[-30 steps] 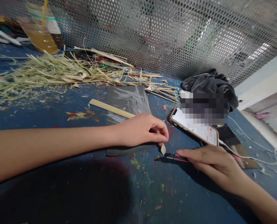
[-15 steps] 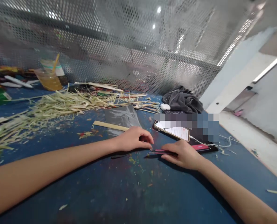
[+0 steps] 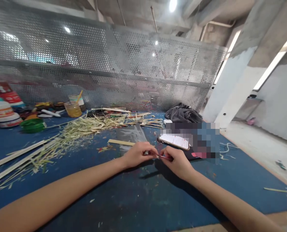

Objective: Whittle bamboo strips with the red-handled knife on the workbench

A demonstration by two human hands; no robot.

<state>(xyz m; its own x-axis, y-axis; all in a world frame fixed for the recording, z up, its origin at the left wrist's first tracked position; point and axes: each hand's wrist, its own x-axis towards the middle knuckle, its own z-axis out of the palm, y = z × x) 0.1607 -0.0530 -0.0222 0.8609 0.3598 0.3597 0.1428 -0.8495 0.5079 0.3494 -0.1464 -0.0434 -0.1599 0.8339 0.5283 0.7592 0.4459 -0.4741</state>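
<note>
Straw pile (image 3: 80, 130) far left on blue table (image 3: 138, 199). Left hand (image 3: 137, 154) fingers curled, pinching bamboo strip (image 3: 120, 142) end. Right hand (image 3: 178, 162) fingers closed round thin pink-handled knife (image 3: 164, 157), mid-table. Phone (image 3: 174, 141) just behind.

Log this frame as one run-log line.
left hand: pinching small piece | right hand: gripping thin pink tool | hands meet above blue table | phone behind
</note>
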